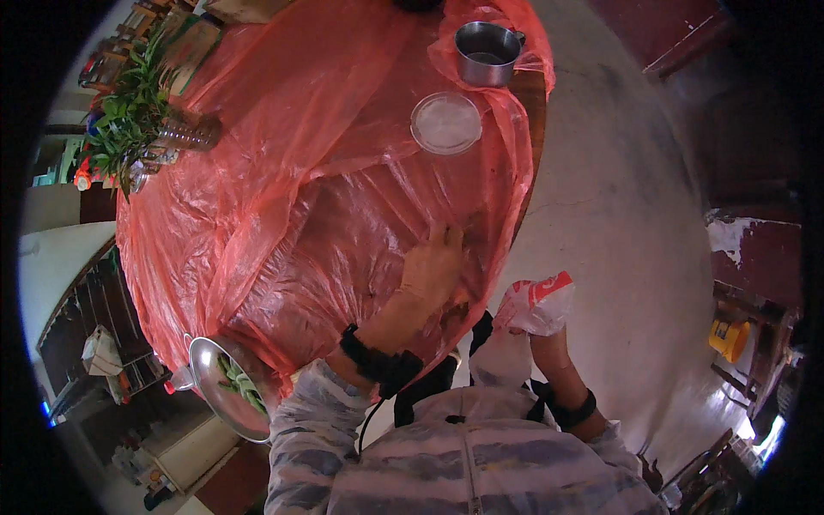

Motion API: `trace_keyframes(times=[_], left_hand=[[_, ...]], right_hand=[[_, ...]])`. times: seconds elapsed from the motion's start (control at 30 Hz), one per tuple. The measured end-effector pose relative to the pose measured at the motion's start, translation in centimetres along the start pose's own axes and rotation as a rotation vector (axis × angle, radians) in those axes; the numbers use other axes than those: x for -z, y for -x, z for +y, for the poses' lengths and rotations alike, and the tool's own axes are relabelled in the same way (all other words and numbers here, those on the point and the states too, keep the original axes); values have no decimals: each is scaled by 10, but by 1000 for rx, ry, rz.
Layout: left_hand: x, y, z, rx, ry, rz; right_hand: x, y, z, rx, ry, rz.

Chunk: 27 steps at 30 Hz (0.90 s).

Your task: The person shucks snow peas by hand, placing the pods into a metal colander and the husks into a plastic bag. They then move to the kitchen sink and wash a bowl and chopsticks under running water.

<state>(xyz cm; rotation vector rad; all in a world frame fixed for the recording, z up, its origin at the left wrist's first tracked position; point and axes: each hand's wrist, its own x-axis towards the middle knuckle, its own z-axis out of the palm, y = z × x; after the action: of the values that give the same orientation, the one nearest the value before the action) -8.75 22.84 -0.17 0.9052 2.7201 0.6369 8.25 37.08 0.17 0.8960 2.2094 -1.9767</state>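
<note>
My left hand (432, 265) rests on the red plastic sheet (360, 238) that covers a round wooden table, close to its right edge. Its fingers point away from me and curl down; whether anything small is between them cannot be made out. Off the table's edge, my right hand holds up a thin, translucent plastic bag (537, 304) with red print. The bag hides most of that hand's fingers. Farther along the table are a clear round plastic lid (447, 123) and a steel pot (488, 54) with a side handle.
A steel bowl (225, 386) with green leafy pieces sits at the table's near left. Behind it is a clear bottle with a red cap (180, 381). Leafy plants in a clear ridged container (190, 132) stand at the far left. Bare floor (599, 232) lies to the right.
</note>
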Motion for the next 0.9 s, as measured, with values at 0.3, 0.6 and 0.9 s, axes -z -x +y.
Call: trace_keyframes(times=[0.3, 0.6, 0.9], left_hand=[[-29, 7, -14, -262, -124, -17], [-19, 1, -12, -54, 40, 20], [-17, 9, -19, -366, -103, -4]], right_hand=[[8, -28, -10, 1, -33, 17], [-24, -68, 9, 302, 440, -173], [-23, -72, 25, 201, 339, -139]])
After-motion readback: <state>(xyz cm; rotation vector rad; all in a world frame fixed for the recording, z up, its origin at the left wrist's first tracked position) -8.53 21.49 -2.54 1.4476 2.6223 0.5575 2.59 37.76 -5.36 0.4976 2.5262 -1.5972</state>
